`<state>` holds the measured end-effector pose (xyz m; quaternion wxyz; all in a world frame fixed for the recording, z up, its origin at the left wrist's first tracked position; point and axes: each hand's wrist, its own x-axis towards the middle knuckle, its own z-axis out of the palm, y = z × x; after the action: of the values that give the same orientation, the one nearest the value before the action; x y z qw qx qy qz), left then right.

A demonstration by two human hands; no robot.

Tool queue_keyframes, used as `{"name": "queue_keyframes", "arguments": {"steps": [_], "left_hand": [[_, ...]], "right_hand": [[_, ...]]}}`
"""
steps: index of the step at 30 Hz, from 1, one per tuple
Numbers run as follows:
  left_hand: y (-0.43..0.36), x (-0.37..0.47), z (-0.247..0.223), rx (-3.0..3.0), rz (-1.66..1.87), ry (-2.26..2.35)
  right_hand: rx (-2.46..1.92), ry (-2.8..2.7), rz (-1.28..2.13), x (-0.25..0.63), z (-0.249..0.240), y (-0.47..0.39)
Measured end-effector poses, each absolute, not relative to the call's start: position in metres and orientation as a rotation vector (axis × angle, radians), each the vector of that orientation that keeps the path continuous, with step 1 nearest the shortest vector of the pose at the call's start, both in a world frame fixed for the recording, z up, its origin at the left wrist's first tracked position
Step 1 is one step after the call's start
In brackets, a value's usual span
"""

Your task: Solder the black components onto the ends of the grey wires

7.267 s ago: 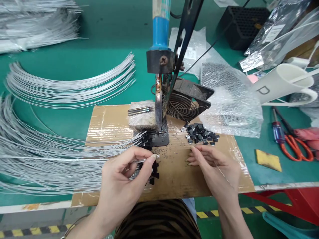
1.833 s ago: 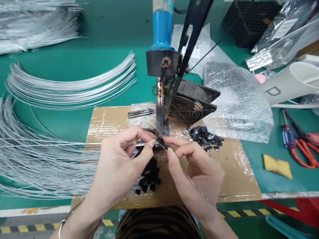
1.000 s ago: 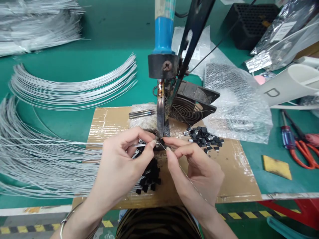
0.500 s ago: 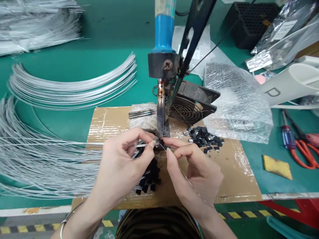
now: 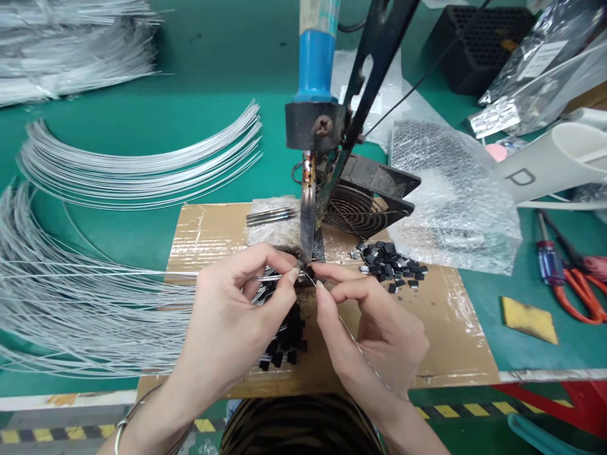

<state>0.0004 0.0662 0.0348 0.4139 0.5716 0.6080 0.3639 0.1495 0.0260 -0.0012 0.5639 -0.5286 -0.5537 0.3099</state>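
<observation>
Right under the tip of the blue-handled soldering iron (image 5: 308, 221), both hands work close together. My left hand (image 5: 241, 303) pinches a thin grey wire and what looks like slim metal tweezers (image 5: 270, 277); the fingertips hide their ends. My right hand (image 5: 370, 322) pinches a strand of solder wire (image 5: 351, 335), which runs back across the palm toward the wrist. Its index fingertip rests by a small dark part at the iron's tip, mostly hidden. Below the left fingers lie wires with black connectors (image 5: 284, 344) on their ends.
Loose black connectors (image 5: 391, 262) lie on the cardboard (image 5: 441, 328) at right, before a small fan (image 5: 365, 196). Grey wire bundles (image 5: 142, 170) spread on the left. A yellow sponge (image 5: 528, 319), orange-handled pliers (image 5: 578, 294) and bubble wrap (image 5: 450, 189) are at right.
The whole view has shifted very slightly. Both hands keep their pinches at the iron's tip, with no other clear movement.
</observation>
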Motion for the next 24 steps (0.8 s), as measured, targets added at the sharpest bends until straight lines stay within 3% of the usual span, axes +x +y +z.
{"name": "queue_keyframes", "arguments": {"steps": [24], "left_hand": [[0.0628, 0.0012, 0.0352, 1.477, 0.910, 1.554]], "right_hand": [[-1.245, -1.346, 0.641, 0.1486, 0.0002, 0.0280]]}}
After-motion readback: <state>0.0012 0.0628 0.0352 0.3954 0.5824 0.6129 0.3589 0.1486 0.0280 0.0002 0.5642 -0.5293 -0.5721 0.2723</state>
